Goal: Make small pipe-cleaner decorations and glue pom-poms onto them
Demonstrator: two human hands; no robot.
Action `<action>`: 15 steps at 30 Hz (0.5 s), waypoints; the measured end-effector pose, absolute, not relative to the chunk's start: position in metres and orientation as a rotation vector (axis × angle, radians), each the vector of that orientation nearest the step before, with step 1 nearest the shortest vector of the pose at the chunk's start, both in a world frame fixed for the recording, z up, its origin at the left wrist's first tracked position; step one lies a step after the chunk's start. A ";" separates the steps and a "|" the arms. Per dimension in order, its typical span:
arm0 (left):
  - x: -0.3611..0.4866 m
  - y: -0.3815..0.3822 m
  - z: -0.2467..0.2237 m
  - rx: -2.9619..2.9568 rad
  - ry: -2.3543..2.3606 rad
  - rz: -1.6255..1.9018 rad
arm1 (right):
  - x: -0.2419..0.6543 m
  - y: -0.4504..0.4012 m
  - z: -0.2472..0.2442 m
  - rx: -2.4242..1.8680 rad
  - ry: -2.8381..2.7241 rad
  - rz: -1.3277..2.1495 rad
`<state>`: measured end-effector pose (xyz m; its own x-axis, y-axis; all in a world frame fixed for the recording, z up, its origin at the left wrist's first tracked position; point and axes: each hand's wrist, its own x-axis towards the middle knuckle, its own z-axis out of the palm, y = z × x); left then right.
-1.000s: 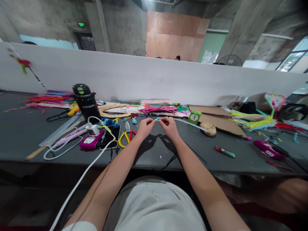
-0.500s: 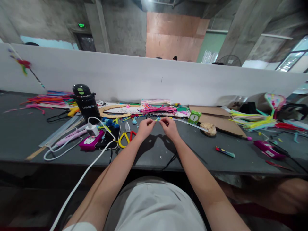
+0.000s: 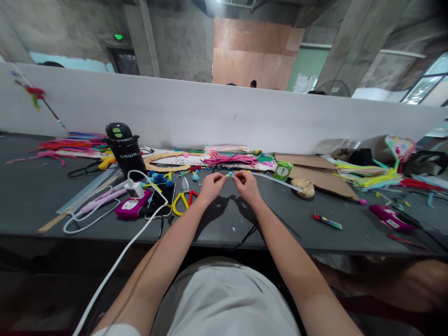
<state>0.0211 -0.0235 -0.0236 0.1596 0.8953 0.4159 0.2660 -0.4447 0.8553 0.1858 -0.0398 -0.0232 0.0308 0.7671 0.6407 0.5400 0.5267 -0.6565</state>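
Between my two hands, above the middle of the table, is a small blue and yellow-green pipe-cleaner piece [image 3: 230, 174]. My left hand [image 3: 212, 187] pinches its left end between thumb and fingertips. On the other side my right hand [image 3: 248, 186] is closed in a pinch at the blue part. The fingertips cover much of the piece, so its full shape is hidden. Pliers [image 3: 181, 203] with yellow and red handles lie just left of my left hand. Behind my hands rests a pink pipe-cleaner bundle [image 3: 231, 159].
A black bottle [image 3: 126, 151], phone [image 3: 161, 200], purple power strip [image 3: 131, 207] and white cable [image 3: 119, 261] are on the left. To the right lie a green box [image 3: 283, 171], a tan lump [image 3: 303, 188], cardboard [image 3: 325, 179] and a small tube [image 3: 327, 221]. A white partition [image 3: 175, 112] stands behind.
Hardly anything differs. Both hands stay in the same place, pinching the small pipe-cleaner piece, with a little more of its blue part showing.
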 end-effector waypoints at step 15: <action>0.021 -0.020 -0.027 1.933 1.139 1.292 | 0.187 -0.041 -0.022 -1.153 -1.641 0.197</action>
